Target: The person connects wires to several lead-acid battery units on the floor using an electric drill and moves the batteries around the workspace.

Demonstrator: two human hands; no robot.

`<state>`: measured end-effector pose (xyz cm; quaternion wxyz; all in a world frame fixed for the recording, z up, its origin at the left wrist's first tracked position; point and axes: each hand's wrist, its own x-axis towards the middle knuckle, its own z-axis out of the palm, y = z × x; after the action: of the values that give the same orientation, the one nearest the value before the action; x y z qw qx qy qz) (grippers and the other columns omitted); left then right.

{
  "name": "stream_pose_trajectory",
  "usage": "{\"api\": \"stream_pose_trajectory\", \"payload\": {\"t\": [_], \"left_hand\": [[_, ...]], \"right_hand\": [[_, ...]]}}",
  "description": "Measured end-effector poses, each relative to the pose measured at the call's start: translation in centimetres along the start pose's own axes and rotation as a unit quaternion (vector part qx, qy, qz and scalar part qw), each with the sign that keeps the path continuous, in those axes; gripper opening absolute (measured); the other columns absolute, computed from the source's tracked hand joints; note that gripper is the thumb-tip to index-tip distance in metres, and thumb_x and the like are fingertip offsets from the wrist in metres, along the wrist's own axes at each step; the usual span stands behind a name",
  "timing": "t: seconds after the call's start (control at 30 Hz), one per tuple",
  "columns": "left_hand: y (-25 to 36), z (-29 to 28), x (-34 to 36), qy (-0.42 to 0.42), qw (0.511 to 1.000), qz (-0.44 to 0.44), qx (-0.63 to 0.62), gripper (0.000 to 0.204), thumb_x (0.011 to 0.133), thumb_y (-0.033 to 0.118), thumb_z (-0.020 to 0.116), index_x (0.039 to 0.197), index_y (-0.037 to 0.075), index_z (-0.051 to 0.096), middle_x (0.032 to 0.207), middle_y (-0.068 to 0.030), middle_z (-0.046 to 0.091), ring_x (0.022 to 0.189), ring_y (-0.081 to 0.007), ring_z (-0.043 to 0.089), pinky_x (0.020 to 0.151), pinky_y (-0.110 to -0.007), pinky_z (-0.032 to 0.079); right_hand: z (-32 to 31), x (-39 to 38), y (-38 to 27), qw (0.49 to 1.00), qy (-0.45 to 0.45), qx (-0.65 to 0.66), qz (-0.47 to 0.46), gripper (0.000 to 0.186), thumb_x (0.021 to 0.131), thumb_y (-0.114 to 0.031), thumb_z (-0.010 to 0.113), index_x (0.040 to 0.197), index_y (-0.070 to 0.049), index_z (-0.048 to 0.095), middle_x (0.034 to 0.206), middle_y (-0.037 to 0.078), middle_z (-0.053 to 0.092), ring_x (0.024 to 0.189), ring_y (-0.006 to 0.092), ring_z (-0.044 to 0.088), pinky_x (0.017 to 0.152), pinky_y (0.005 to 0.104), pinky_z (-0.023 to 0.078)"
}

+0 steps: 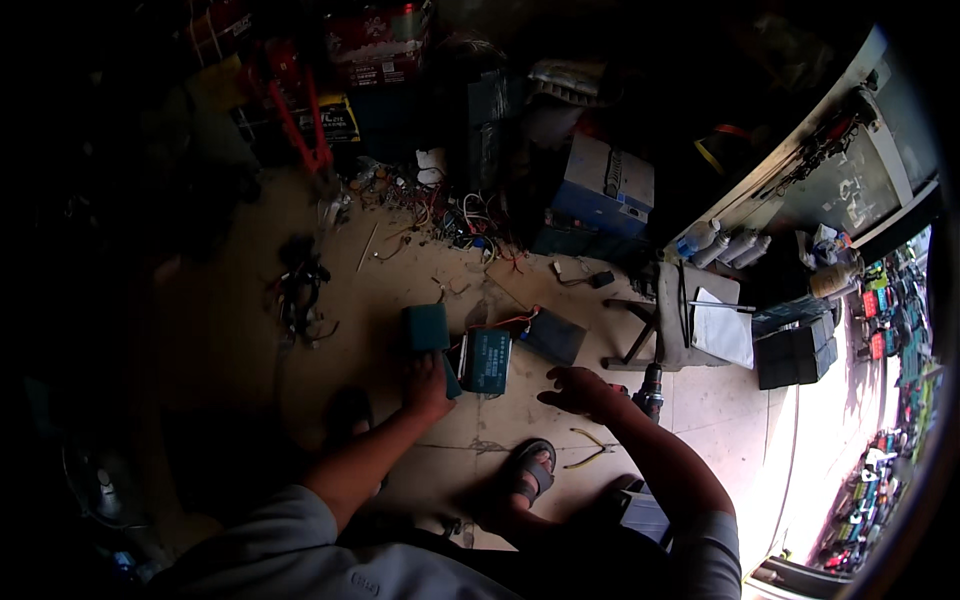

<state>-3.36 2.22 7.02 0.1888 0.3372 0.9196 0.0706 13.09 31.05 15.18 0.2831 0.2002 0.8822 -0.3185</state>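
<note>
A sandalled foot (530,474) and yellow-handled pliers (588,452) are nearest on the tiled floor (722,425). Beyond, the left hand (428,386) touches a teal block (426,326), its grip unclear; the right hand (582,392), loosely half-open, holds nothing. Between them sits a teal box (487,362). Farther, loose wires (470,218) lie scattered.

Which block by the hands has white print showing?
The middle teal block, just right of the left hand. The dark block to its right and the plain block to its upper left show none.
</note>
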Motion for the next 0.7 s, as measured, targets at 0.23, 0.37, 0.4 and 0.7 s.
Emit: {"api": "stream_pose_trajectory", "payload": {"t": [0.23, 0.37, 0.4, 0.7], "left_hand": [[1.1, -0.4, -4.4, 0.026, 0.98, 0.12, 0.154, 0.087, 0.074, 0.033, 0.082, 0.147, 0.002, 0.046, 0.14, -0.0181, 0.052, 0.13, -0.0352, 0.049, 0.118, -0.054, 0.032], [0.1, 0.8, -9.2, 0.062, 0.928, 0.226, 0.291, 0.078, 0.087, 0.047, 0.069, 0.149, 0.004, 0.05, 0.151, -0.0172, 0.049, 0.14, -0.0334, 0.043, 0.122, -0.054, 0.025], [-0.3, 0.8, -10.1, 0.039, 0.936, 0.23, 0.265, 0.079, 0.087, 0.05, 0.069, 0.149, 0.004, 0.05, 0.151, -0.0169, 0.048, 0.141, -0.0337, 0.042, 0.122, -0.055, 0.025], [-2.5, 4.8, -12.8, 0.018, 0.95, 0.206, 0.236, 0.082, 0.087, 0.054, 0.07, 0.149, 0.004, 0.05, 0.155, -0.0197, 0.046, 0.147, -0.0379, 0.039, 0.119, -0.066, 0.027]], "right_hand": [[8.4, 12.2, -7.0, 0.981, 0.115, 0.055, 0.149, 0.088, 0.086, -0.055, 0.074, 0.148, 0.001, 0.047, 0.126, 0.026, 0.068, 0.12, 0.0417, 0.066, 0.102, 0.0488, 0.052], [16.8, 14.4, -10.5, 0.916, 0.339, 0.014, 0.215, 0.103, 0.083, -0.059, 0.071, 0.158, 0.001, 0.031, 0.157, 0.031, 0.035, 0.14, 0.047, 0.045, 0.102, 0.053, 0.05], [17.4, 14.4, -11.2, 0.907, 0.358, -0.006, 0.224, 0.1, 0.086, -0.057, 0.069, 0.159, 0.0, 0.031, 0.158, 0.033, 0.036, 0.142, 0.0475, 0.043, 0.105, 0.0541, 0.046], [16.3, 14.0, -13.0, 0.919, 0.378, -0.078, 0.081, 0.036, 0.094, -0.035, 0.064, 0.115, -0.006, 0.061, 0.136, 0.024, 0.057, 0.129, 0.0398, 0.054, 0.1, 0.0515, 0.046]]}}
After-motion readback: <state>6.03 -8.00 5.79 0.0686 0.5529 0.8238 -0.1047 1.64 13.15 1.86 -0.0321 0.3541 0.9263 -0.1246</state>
